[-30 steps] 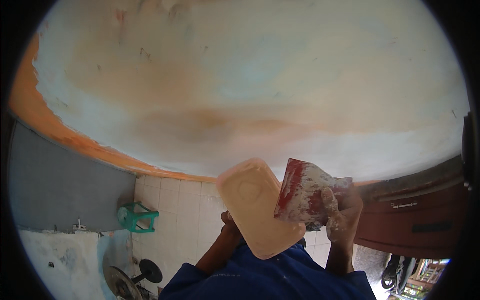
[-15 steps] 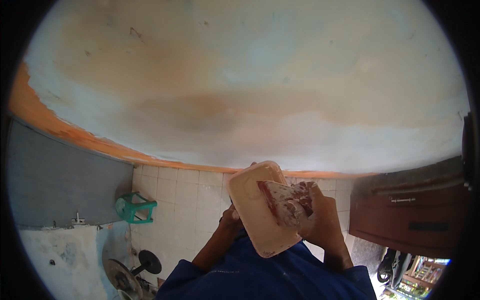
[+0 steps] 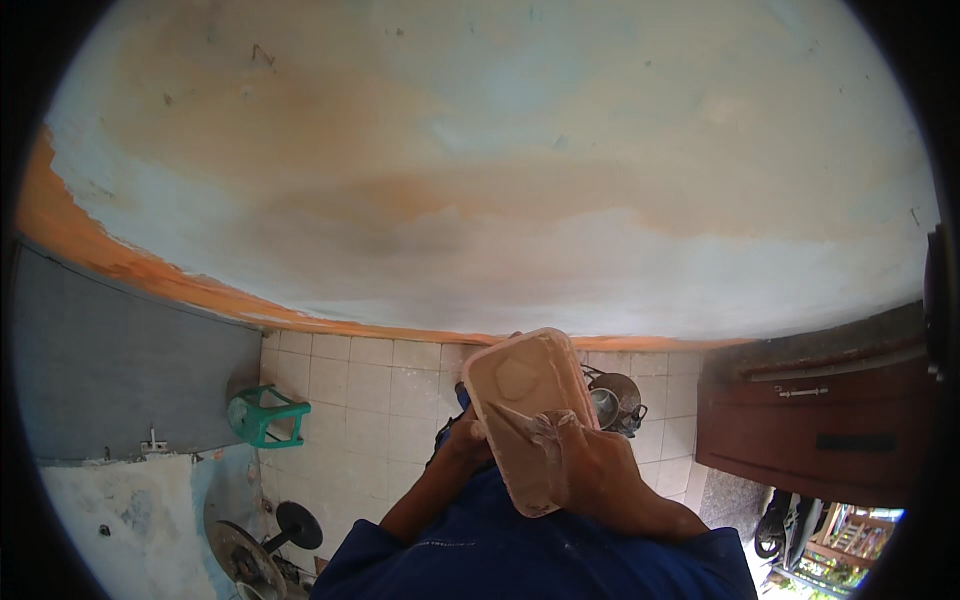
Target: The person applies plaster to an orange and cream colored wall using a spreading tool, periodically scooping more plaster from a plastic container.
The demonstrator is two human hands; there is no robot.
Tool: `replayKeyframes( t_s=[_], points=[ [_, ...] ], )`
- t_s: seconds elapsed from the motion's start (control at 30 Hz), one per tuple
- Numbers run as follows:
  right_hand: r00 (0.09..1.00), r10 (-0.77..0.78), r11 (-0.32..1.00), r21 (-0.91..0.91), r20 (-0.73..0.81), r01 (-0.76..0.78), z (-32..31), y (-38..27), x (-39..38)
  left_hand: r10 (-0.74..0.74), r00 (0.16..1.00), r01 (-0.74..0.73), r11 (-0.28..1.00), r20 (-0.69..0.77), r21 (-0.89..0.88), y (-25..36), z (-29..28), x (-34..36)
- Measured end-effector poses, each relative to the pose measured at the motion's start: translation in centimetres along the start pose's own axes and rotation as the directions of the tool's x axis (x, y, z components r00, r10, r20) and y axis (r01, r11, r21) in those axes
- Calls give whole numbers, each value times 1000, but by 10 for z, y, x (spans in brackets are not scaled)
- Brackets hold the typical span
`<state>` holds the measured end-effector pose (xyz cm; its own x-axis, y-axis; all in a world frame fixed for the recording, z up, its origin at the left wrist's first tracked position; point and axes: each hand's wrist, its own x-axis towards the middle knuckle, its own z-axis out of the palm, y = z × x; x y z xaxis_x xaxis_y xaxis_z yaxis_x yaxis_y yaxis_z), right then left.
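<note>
My left hand (image 3: 462,445) is closed on the long side of a shallow rectangular tray (image 3: 515,370), pale tan with rounded corners and a round mark near its far end. My right hand (image 3: 590,470) grips a putty knife (image 3: 540,430), seen nearly edge-on over the tray and smeared with pale material; whether its blade touches the tray is unclear. White residue coats part of that hand. A wall (image 3: 520,220) with patchy white, tan and blue paint and an orange border rises in front of me.
A green plastic stool (image 3: 265,415) stands at left below a grey panel (image 3: 130,350). Black round discs (image 3: 295,525) lie lower left. Metal containers (image 3: 620,395) sit on the tiled floor (image 3: 370,400) beyond the tray. A brown door (image 3: 810,430) with a bolt is at right.
My right hand and the putty knife moved left and down over the tray, the blade turning from face-on to edge-on. The tray shifted slightly right, and floor containers came into view behind it.
</note>
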<state>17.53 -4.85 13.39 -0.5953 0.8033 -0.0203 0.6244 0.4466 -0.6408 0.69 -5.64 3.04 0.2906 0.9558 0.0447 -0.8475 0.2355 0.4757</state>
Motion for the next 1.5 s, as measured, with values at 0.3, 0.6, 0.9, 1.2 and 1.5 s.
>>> replayKeyframes(
  t_s=[0.3,0.6,0.9,1.2,1.5],
  points=[
    [987,12,982,-183,-157,-41,2,6,3,52,998,-53,998,38,27,-5,5,17],
    [964,168,984,-23,-208,-176,-16,1,-1,64,998,-65,997,19,41,-7,4,21],
    [979,177,984,40,-105,-173,-10,-5,-9,30,999,-25,995,-45,100,-3,6,7],
    [947,129,964,262,-293,-50,-1,5,3,27,1000,-23,973,-13,229,2,3,15],
    [959,209,968,179,-191,-175,19,-1,0,107,984,-52,939,-144,341,0,5,7]
  ],
)
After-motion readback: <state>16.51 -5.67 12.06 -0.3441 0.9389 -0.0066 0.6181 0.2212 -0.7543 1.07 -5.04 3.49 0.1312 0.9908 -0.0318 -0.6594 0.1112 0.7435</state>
